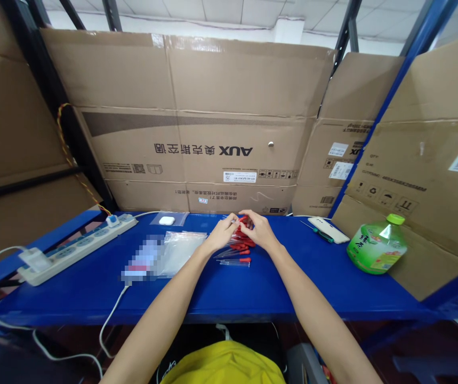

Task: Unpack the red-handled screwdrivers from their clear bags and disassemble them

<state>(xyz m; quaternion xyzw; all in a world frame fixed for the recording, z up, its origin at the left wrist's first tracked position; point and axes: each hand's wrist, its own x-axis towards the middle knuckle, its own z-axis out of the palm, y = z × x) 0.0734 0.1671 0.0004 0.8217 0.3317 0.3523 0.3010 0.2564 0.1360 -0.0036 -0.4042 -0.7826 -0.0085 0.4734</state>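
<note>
My left hand [224, 233] and my right hand [259, 230] are close together above a pile of thin clear droppers with red bulb ends [248, 241]. Both hands have thumb and fingers pinched, and their tips nearly meet. Red shows between the fingertips, but I cannot make out what each hand grips. Several droppers lie nearer to me, one group [234, 262] with its red end to the right. Left of my left hand lies a stack of clear zip bags [181, 253]. My hands cover part of the pile.
A phone [144, 260] on a charging cable and a long white power strip [80, 248] lie left on the blue table [252, 298]. A white case [167, 220] rests on a bag behind. At right are a screwdriver [322, 234], a white object [328, 229] and a green bottle [376, 248]. Cardboard [197, 80] walls the back.
</note>
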